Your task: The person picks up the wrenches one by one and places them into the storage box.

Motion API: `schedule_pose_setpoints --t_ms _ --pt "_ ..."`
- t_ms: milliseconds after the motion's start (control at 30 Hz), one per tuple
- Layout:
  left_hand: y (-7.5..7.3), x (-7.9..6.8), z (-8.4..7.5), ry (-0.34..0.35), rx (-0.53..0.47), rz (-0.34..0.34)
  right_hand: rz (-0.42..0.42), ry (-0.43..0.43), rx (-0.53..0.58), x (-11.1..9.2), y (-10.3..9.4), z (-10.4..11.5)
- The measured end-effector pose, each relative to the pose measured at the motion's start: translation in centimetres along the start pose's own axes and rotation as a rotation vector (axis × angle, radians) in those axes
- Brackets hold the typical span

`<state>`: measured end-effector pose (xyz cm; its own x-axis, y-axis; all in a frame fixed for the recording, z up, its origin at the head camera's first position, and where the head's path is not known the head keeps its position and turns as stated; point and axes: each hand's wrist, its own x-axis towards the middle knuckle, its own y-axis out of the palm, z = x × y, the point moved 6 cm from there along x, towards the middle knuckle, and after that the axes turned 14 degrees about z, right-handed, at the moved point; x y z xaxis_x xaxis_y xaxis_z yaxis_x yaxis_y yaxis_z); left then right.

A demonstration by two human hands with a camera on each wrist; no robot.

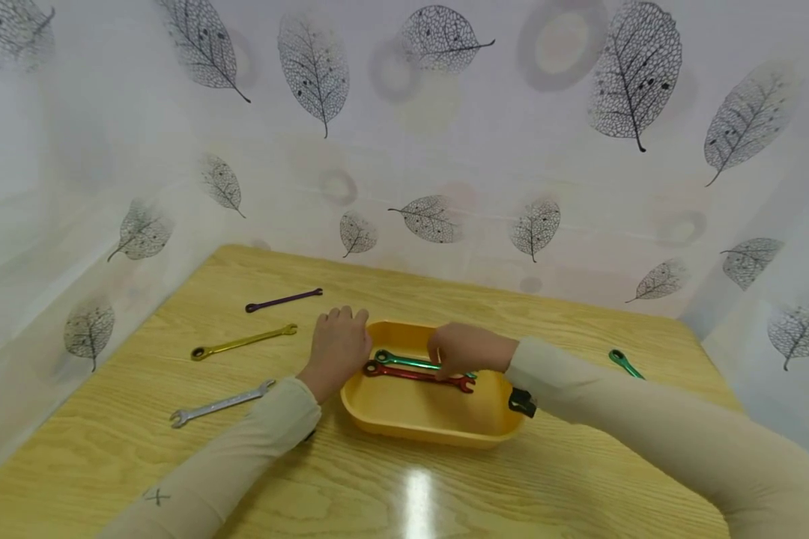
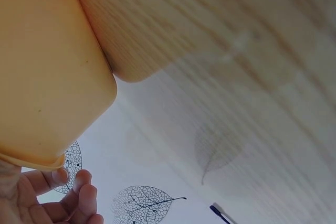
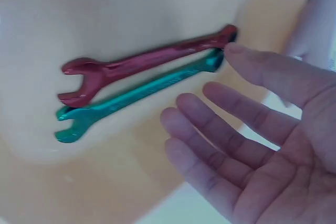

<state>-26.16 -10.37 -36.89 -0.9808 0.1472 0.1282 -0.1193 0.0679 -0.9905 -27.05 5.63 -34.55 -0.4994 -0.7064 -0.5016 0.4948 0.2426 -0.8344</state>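
A yellow plastic basin [image 1: 431,436] sits on the table in front of me. My left hand [image 1: 340,352] grips its left rim, and the left wrist view shows that hand's fingers [image 2: 84,195] curled beside the basin's outer wall [image 2: 47,72]. Inside the basin a red wrench [image 3: 149,60] and a green wrench [image 3: 142,91] lie side by side. Over them, within the basin, is my right hand [image 3: 262,140], its fingers loosely bent and apart with nothing held. Its thumb overlaps the ring ends of the wrenches in the right wrist view.
Left of the basin, a purple wrench [image 1: 285,300], a gold wrench [image 1: 244,342] and a silver wrench [image 1: 222,405] lie spaced apart. A second green wrench [image 1: 625,364] is on the right, partly behind my right sleeve [image 1: 620,412]. Leaf-printed cloth [image 1: 391,150] borders the table.
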Motion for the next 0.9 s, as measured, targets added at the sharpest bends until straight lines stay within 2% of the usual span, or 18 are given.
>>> schedule_pose_setpoints --t_ms 133,567,900 --pt "-0.1 -0.1 0.0 0.007 0.002 -0.013 -0.019 -0.044 -0.058 -1.7 -0.8 1.0" --pt "-0.2 -0.2 -0.1 0.008 0.013 -0.016 -0.188 -0.127 -0.161 -5.6 -2.3 2.3" --pt "0.0 -0.1 -0.1 0.005 0.008 -0.006 -0.278 -0.074 -0.183 -7.7 -2.7 1.9"
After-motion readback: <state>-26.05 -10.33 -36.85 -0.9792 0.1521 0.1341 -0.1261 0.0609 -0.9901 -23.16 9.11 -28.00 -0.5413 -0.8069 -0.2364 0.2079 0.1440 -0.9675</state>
